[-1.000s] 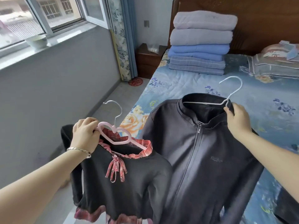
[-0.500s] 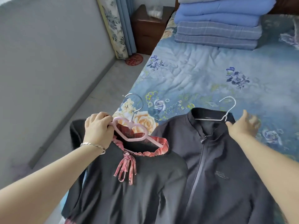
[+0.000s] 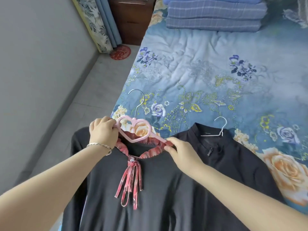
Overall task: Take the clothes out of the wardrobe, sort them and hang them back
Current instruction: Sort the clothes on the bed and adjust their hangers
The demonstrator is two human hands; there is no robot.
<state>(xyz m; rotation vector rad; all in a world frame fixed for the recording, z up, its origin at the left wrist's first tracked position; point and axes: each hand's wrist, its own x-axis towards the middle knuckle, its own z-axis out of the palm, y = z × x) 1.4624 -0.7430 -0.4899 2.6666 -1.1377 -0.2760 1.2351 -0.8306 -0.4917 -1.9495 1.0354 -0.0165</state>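
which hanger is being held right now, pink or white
The pink hanger, heart-shaped, in the dress: the left hand grips its heart and the right hand pinches its arm. The white hanger lies untouched in the jacket on the bed.

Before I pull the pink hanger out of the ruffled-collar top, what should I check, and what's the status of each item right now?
1. Left hand has a grip on the left side of the pink hanger: ok.
2. Right hand pinches the hanger's right arm at the ruffled collar: ok.
3. Hanger ends free of the black top shoulders: cannot tell, both hands hide them.
4. Ribbon tie hangs clear of the hanger: ok.
5. Jacket on its white hanger lies on the bed, with no hand on it: ok.
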